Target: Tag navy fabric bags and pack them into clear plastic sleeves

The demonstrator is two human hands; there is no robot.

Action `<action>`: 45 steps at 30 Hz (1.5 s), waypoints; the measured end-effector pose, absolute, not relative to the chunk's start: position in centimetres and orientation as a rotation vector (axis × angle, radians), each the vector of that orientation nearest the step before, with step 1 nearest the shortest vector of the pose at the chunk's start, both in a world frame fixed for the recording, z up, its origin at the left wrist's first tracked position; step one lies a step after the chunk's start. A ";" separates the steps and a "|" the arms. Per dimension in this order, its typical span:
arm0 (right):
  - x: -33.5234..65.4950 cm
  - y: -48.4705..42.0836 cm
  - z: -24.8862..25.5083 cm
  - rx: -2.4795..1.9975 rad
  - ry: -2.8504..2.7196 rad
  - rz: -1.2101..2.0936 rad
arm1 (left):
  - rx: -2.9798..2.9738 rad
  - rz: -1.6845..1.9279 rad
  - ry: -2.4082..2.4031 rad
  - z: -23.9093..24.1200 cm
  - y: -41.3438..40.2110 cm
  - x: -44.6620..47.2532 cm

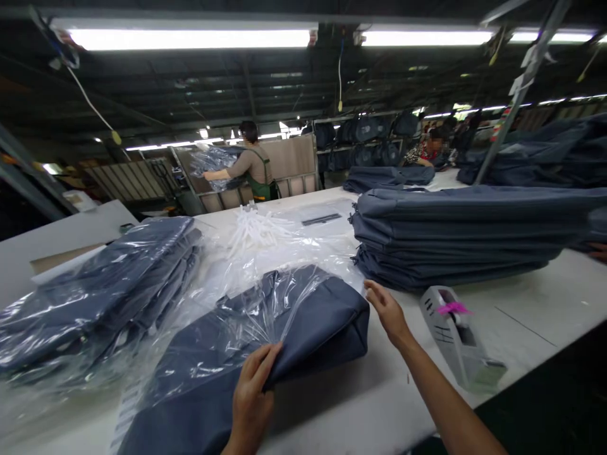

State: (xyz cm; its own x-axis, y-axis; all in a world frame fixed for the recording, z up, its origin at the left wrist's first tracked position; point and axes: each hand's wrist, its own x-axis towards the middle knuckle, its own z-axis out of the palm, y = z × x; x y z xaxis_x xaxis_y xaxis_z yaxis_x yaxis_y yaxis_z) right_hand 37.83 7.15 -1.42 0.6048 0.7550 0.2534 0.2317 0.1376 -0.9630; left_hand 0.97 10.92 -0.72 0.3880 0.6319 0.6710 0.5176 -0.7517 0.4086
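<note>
A dark blue fabric bag (322, 341) lies on the table in front of me, partly covered by a clear plastic sleeve (246, 316). My left hand (256, 385) pinches the gathered edge of this plastic over the middle of the bag. The bag's right end sticks out bare from the plastic. Just right of that end, my right hand (386, 313) is raised over the table with its fingers stretched out and nothing visible in them. A grey tape dispenser (458, 347) with a pink strip on it stands right of my right hand.
Plastic-wrapped blue bags (109, 278) are piled at left. A tall stack of unwrapped blue bags (455, 234) stands at right. White strips (258, 227) lie heaped on clear plastic at the back. Beyond the table, a person (258, 167) holds plastic-wrapped goods; another (429, 151) leans over farther right.
</note>
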 end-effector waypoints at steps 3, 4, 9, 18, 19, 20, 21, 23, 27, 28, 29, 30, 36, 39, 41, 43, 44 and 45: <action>39.1 11.3 1.1 -1.405 -1.188 0.657 | 2.511 1.275 1.052 -1.0 10.7 0.9; 39.4 12.7 1.5 -1.413 -1.259 0.703 | 2.515 1.271 1.048 -1.1 10.6 1.0; 40.4 17.2 1.4 -1.453 -1.440 0.691 | 2.523 1.294 1.048 -1.8 10.4 1.3; 38.3 14.5 1.3 -1.511 -1.215 0.367 | 2.312 1.413 1.126 -0.8 11.1 1.8; 37.3 13.2 1.4 -1.500 -1.179 0.344 | 2.286 1.444 1.131 -0.5 11.3 2.0; 36.2 11.7 1.5 -1.480 -1.148 0.335 | 2.262 1.470 1.138 -0.2 11.6 2.2; 35.0 10.1 1.4 -1.452 -1.127 0.337 | 2.244 1.491 1.143 0.1 11.8 2.4; 32.9 7.1 1.2 -1.370 -1.056 0.386 | 2.247 1.509 1.133 0.3 12.1 2.8; 31.7 3.4 0.5 -1.168 -0.768 0.494 | 2.450 1.370 0.986 -0.4 11.6 3.0; 32.0 2.9 0.4 -1.089 -0.686 0.527 | 2.498 1.332 0.959 -0.8 11.4 3.1; 32.4 2.4 0.3 -1.031 -0.635 0.553 | 2.532 1.308 0.948 -1.2 11.1 3.1; 32.7 1.9 0.3 -1.025 -0.639 0.576 | 2.551 1.291 0.950 -1.6 10.8 3.3; 31.3 -2.0 2.5 -1.685 -1.019 0.084 | 2.554 1.064 0.953 -3.1 9.4 5.9; 28.0 -3.0 2.5 -1.731 -0.951 0.363 | 2.515 0.852 0.873 -2.6 8.8 7.0; 25.3 -2.8 1.2 -1.660 -0.883 1.033 | 2.474 0.747 0.729 -1.5 8.5 6.5; 22.5 -2.2 -0.8 -1.472 -0.702 1.636 | 2.383 0.734 0.616 0.0 8.4 4.8; 21.1 -1.9 -1.8 -1.372 -0.584 1.839 | 2.331 0.785 0.620 0.9 8.6 3.4; 19.8 -1.6 -2.7 -1.275 -0.475 1.983 | 2.286 0.875 0.683 1.6 8.8 1.7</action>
